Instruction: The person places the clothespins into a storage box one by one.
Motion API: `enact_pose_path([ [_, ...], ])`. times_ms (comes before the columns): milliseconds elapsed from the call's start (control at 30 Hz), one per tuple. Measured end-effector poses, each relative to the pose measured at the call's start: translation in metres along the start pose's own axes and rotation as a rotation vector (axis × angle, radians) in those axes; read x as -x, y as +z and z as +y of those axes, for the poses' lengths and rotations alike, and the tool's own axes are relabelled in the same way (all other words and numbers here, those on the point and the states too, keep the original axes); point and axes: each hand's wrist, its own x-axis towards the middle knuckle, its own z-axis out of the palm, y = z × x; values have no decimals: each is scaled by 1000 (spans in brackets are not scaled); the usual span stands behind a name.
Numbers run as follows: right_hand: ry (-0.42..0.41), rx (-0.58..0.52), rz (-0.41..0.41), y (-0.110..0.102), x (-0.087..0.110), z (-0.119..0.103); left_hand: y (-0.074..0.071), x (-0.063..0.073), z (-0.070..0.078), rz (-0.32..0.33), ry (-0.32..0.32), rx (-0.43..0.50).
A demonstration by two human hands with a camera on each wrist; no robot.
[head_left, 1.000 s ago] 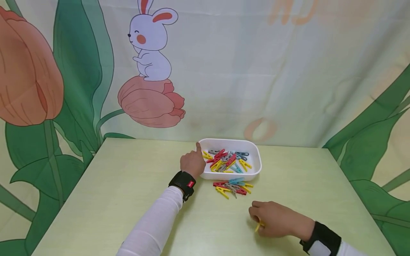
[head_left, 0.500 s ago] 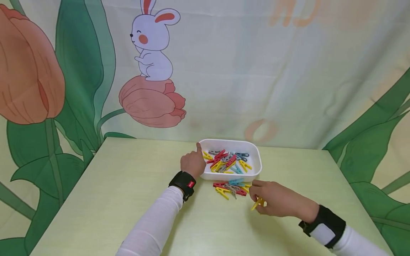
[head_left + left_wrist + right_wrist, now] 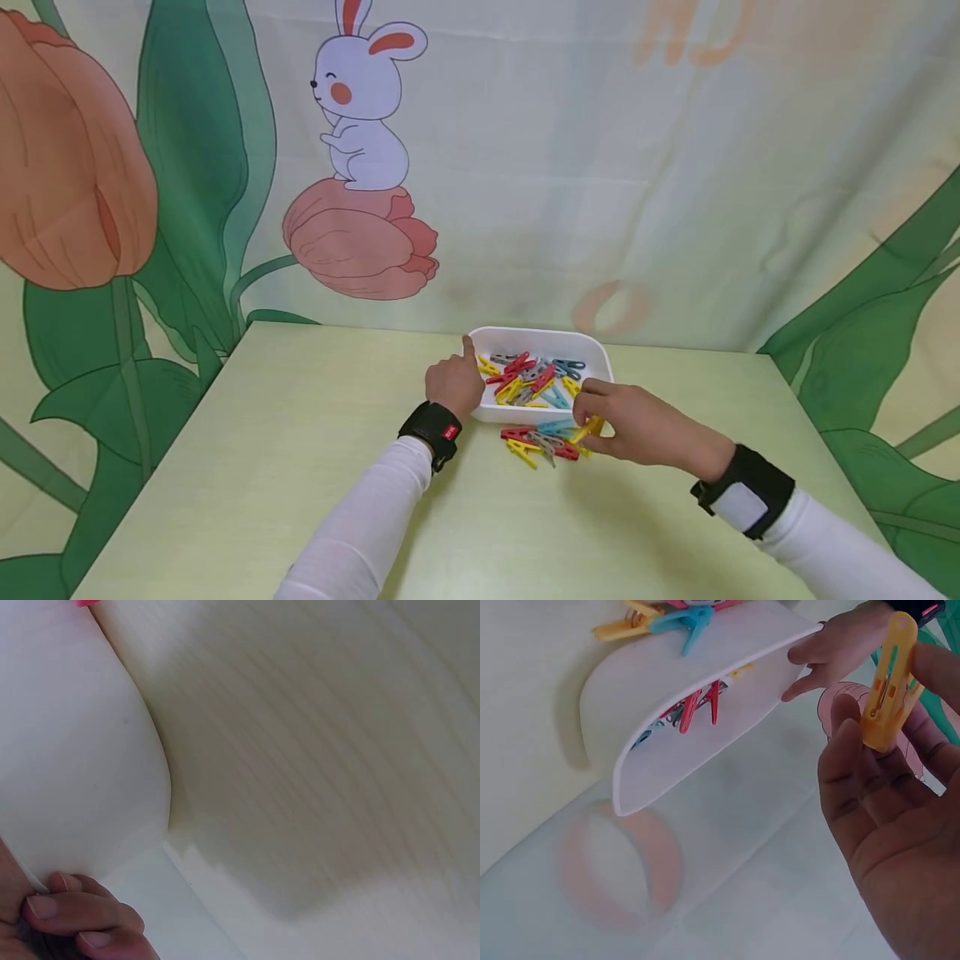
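A white plastic box [image 3: 495, 413] holds several clothespins [image 3: 536, 379] in red, yellow, grey and blue. My left hand [image 3: 454, 385] grips its left end at the rim; curled fingers [image 3: 86, 913] show against the wall in the left wrist view. Between thumb and fingertips, my right hand [image 3: 648, 425] pinches a yellow clothespin [image 3: 889, 686]. That hand is raised just in front of the box's near right corner, and it partly covers the corner in the head view. Close below the box's front wall lies a small heap of mixed clothespins [image 3: 536, 440].
The box stands near the back edge of a pale yellow-green table [image 3: 300, 467]. Behind it hangs a printed cloth [image 3: 525, 167] with a rabbit and tulips. Black bands [image 3: 431, 433] are strapped round both wrists over white sleeves.
My right hand has risen from the front of the table toward the box's near right corner, carrying the yellow clothespin. The left hand keeps its place on the box.
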Motion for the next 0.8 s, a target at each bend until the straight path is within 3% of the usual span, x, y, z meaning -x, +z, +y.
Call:
enact_pose_path([
  [433, -13, 123, 80, -20, -42, 16, 3, -3, 0, 12, 4, 8],
  [800, 74, 75, 62, -27, -82, 36, 8, -5, -2, 43, 14, 15],
])
